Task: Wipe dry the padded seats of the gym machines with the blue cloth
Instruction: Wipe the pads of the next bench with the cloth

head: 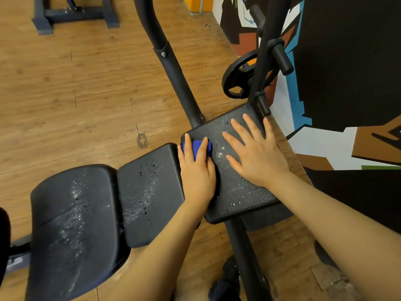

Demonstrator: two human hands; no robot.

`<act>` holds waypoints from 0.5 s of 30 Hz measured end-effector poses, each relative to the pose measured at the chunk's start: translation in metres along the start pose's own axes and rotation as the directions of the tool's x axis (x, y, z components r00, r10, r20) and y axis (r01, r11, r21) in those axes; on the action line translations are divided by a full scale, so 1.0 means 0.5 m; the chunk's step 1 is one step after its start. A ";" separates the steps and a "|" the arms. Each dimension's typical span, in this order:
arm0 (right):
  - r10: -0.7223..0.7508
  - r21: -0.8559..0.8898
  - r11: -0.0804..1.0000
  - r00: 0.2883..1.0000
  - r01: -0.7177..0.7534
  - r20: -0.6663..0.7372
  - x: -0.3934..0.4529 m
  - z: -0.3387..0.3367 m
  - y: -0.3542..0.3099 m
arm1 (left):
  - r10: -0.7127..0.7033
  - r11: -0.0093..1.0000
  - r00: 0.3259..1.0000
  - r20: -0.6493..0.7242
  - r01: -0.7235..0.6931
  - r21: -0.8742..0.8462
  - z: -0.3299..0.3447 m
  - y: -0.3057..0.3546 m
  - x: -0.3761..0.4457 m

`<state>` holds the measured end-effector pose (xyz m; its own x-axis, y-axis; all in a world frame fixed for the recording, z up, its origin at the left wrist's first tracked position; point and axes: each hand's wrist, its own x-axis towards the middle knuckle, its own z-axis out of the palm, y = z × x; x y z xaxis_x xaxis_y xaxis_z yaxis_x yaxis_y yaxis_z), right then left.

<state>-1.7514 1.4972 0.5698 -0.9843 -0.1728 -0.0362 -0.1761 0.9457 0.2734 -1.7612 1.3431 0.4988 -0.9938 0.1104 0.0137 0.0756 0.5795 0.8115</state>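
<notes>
A black padded seat (233, 187) at centre right carries water drops. My left hand (196, 170) presses the folded blue cloth (197, 147) flat onto the seat's left edge, fingers straight over it. My right hand (253, 153) lies flat and open on the same seat, to the right of the cloth. Two more black pads, a middle pad (147, 192) and a larger left pad (73, 224), sit to the left, both speckled with water drops.
A black frame tube (178, 83) runs from the top down to the seat. A weight plate (238, 77) and pegs (282, 57) stand at the right by a painted wall. A dark rack base (73, 14) sits at top left on the wooden floor.
</notes>
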 end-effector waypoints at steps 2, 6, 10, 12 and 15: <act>0.001 -0.002 1.000 1.000 -0.001 0.002 0.000 0.001 0.000 | -0.002 1.000 1.000 -0.012 0.002 -0.002 0.003 0.001 -0.034; 0.004 -0.006 1.000 1.000 -0.004 0.002 -0.001 0.000 -0.001 | -0.022 0.999 1.000 -0.023 0.021 -0.034 0.010 -0.002 -0.096; 0.004 -0.002 1.000 1.000 -0.004 0.001 0.000 -0.002 -0.002 | 0.000 0.998 1.000 0.007 0.000 -0.066 0.008 -0.009 -0.130; 0.004 -0.003 1.000 1.000 -0.004 0.007 -0.001 -0.002 -0.002 | 0.003 0.997 0.999 0.041 0.000 -0.076 -0.002 -0.012 -0.121; 0.003 0.001 1.000 1.000 -0.003 0.011 -0.001 -0.003 -0.002 | 0.010 0.997 0.998 0.064 -0.005 -0.073 -0.014 -0.011 -0.079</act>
<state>-1.7506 1.4961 0.5711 -0.9849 -0.1668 -0.0462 -0.1731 0.9466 0.2721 -1.7230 1.3298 0.4977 -0.9858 0.1674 -0.0153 0.0748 0.5183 0.8519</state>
